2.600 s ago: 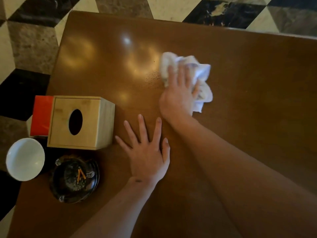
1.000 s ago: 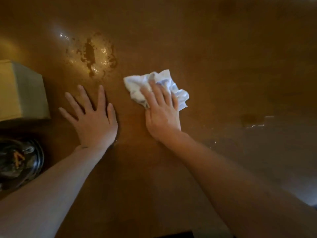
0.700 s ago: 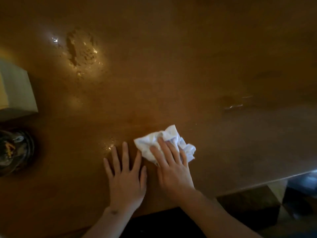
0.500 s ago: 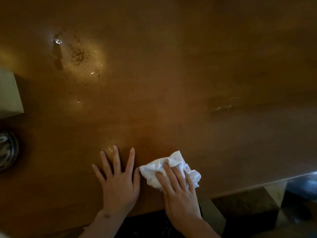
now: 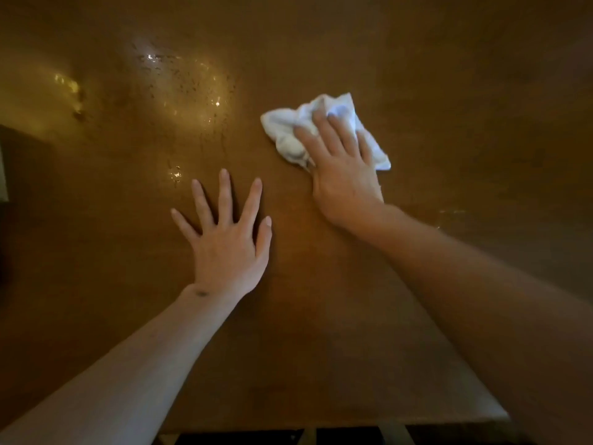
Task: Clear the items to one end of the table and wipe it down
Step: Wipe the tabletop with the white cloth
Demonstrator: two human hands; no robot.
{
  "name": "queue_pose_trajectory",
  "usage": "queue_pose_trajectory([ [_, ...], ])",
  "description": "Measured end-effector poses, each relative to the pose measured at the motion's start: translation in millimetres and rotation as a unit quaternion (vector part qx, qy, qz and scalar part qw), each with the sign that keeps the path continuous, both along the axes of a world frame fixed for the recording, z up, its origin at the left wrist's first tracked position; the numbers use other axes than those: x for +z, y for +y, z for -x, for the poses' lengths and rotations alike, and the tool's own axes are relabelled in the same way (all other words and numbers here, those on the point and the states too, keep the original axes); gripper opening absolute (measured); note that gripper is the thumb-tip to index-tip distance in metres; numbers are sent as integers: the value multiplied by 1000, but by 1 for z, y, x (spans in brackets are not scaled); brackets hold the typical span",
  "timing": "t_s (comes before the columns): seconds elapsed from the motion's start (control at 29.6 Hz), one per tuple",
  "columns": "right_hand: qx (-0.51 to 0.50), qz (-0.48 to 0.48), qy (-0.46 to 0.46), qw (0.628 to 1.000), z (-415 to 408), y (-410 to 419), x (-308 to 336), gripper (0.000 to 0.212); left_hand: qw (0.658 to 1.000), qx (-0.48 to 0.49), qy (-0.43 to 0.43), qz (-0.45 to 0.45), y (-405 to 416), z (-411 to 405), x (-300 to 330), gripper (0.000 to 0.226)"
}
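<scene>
A crumpled white cloth (image 5: 285, 122) lies on the brown wooden table (image 5: 449, 107), right of centre. My right hand (image 5: 343, 168) presses flat on the cloth, fingers spread over it and pointing away from me. My left hand (image 5: 227, 236) rests flat on the bare tabletop nearer to me, fingers spread, holding nothing. Wet streaks and droplets (image 5: 189, 81) shine on the wood to the upper left of both hands.
A sliver of the pale tissue box (image 5: 3, 175) shows at the far left edge. The table's near edge (image 5: 337, 427) runs along the bottom of the view, with dark floor below it. More wet marks (image 5: 69, 91) glint at the left.
My right hand has pushed the cloth away from the near edge, up and to the right. My left hand has also slid farther onto the table. The ashtray has left the view.
</scene>
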State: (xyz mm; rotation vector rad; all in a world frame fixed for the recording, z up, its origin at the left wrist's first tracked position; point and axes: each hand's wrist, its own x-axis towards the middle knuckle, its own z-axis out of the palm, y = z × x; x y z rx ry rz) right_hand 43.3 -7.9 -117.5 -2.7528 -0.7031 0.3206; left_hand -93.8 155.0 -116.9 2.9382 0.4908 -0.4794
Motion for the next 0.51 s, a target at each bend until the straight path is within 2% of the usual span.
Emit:
queue_pose_trajectory([
  [0.14,10,4,8,1000,-107,35,-4,63,1000,-15,-20,-12,9,-28,-11,65],
  [0.27,28,2,10,1000,-171,53,-4,62,999,-26,-17,-28,5,-17,-12,68],
  [0.37,-7,3,-16,1000,-214,80,2,59,999,-29,-38,-25,9,-22,-15,67],
  [0.44,-24,-3,-8,1000,-215,90,4,62,998,-24,-44,-23,13,-27,-17,66],
  [0.51,-20,6,-6,1000,-159,70,3,70,999,-30,-40,-19,6,-16,-12,65],
])
